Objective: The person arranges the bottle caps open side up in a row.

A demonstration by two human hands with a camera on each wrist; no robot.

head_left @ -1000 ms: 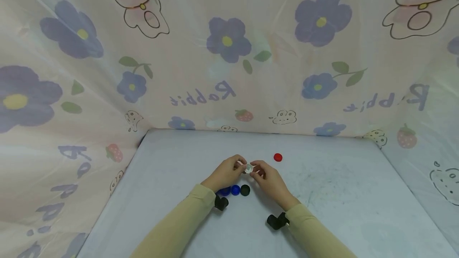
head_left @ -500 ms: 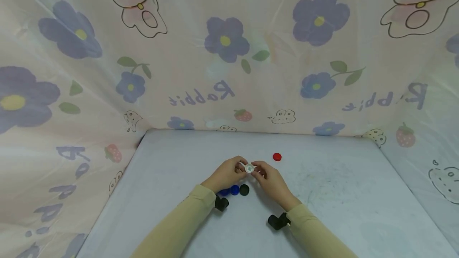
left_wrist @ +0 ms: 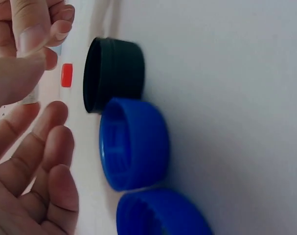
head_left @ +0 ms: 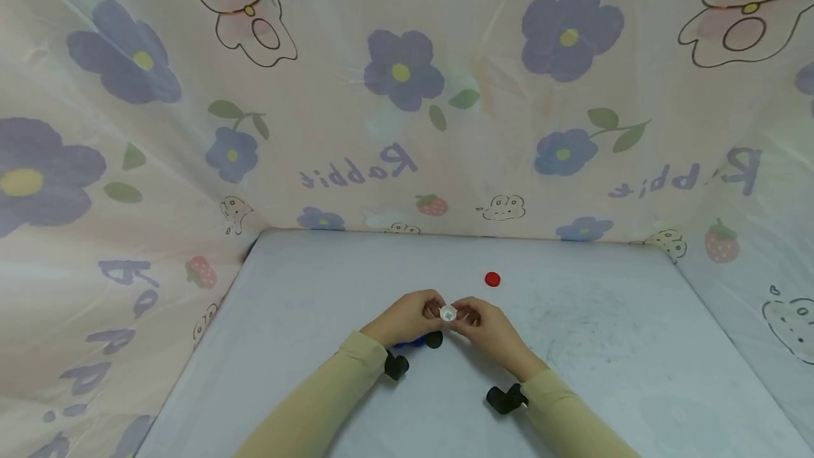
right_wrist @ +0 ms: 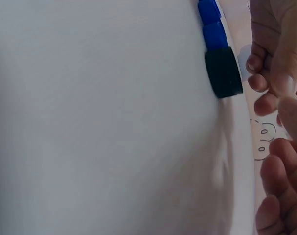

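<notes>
Between both hands a small white bottle cap [head_left: 448, 313] is held up over the table, its hollow side with a pale blue-grey mark facing the head camera. My left hand [head_left: 407, 318] pinches its left edge with thumb and fingers. On the opposite edge, my right hand [head_left: 494, 334] does the same. In the left wrist view, fingers and thumbs of the two hands meet at the left, mostly hiding the white cap. Just below the hands stands a black cap [left_wrist: 114, 73], beside a blue cap [left_wrist: 136, 144] and a larger-looking blue cap [left_wrist: 160, 213], in a row.
A red cap [head_left: 492, 279] lies farther back, right of the hands. The white table [head_left: 604, 373] ends at a hanging sheet [head_left: 470, 147] printed with flowers and rabbits. Black wrist devices [head_left: 397, 366] jut out beneath the forearms.
Both hands have come slightly nearer and to the right with the white cap, whose hollow side has turned into view. The left hand now covers more of the blue caps.
</notes>
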